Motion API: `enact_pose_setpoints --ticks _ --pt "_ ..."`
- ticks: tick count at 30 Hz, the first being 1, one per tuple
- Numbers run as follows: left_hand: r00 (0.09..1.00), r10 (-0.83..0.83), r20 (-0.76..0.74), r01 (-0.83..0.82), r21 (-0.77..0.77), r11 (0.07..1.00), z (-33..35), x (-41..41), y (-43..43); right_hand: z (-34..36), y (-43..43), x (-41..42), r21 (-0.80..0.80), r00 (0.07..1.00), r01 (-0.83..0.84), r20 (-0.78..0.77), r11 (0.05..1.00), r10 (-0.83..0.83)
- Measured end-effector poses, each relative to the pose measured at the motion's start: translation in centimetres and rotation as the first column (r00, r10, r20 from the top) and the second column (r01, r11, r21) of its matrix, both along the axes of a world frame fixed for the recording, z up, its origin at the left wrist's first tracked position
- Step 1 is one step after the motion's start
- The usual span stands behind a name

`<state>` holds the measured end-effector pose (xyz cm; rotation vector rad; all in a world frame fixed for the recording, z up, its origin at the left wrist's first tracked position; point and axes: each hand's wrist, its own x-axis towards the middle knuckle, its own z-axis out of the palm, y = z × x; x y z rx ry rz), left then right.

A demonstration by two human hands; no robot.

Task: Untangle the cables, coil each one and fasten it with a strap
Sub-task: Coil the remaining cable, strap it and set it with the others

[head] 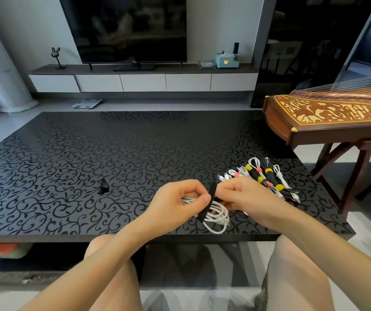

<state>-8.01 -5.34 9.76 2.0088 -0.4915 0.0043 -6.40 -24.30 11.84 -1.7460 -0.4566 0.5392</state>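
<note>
Left hand (180, 198) pinches the coiled white cable (216, 218); right hand (243, 196) grips the black fabric strap (209, 197) crossing it, at 5 o'clock on the black patterned surface (90, 153). Strapped cable bundles (268, 176) lie at 3 o'clock; this fastening remains.

Single head-worn view; faces forward and down; table (67, 164) close.

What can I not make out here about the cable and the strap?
Head view:
- Whether the black strap is closed around the white cable: left hand and right hand cover the joint.
- Finished bundles: near ends behind the right hand.
- Small black item: too small to identify.
</note>
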Motion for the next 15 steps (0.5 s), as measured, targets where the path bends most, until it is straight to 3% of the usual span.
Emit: enact_pose_setpoints --ticks 3,7,11,15 --pt "0.999 -0.032 -0.035 0.031 -0.036 0.999 -0.29 -0.38 -0.32 -0.56 0.35 0.06 -0.089 0.984 0.084 0.163 0.992 -0.069" --pt "0.996 -0.064 -0.057 0.061 -0.059 0.996 -0.61 -0.75 0.0 -0.43 0.42 0.51 -0.022 0.961 0.232 0.157 0.973 -0.226" --pt "0.994 -0.066 -0.09 0.058 -0.087 0.995 -0.71 -0.86 0.33 -0.83 0.6 0.78 0.013 0.944 0.329 -0.034 0.944 -0.329" --pt "0.983 -0.08 -0.168 0.06 -0.123 0.991 -0.37 -0.84 0.46 -0.89 0.85 0.66 0.09 0.925 0.32 -0.244 0.943 -0.291"
